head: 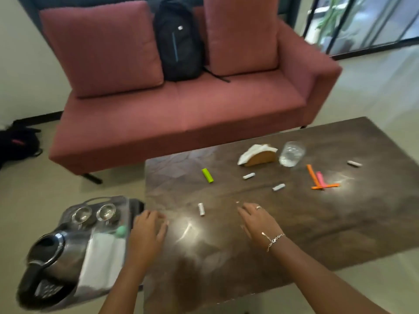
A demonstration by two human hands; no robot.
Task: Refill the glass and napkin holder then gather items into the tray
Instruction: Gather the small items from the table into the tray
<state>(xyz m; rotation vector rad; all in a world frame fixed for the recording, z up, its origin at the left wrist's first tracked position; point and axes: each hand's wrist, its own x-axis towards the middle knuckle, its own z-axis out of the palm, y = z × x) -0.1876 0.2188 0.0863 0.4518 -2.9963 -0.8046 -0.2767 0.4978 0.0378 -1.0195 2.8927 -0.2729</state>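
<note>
Holding the left hand (148,230) open and empty at the table's (328,223) near left edge, just beside the tray (99,199) standing off that edge. Spreading the right hand (256,219) flat, gripping nothing, over the table's near middle — leaving a small white roll (201,209) between both hands. Showing the napkin holder (260,157) and glass (291,154) side by side toward the table's far side — well apart from both hands.

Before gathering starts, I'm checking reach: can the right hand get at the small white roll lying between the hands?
Probably yes: the right hand is open, close beside the white roll, and only bare table lies between them.
</note>
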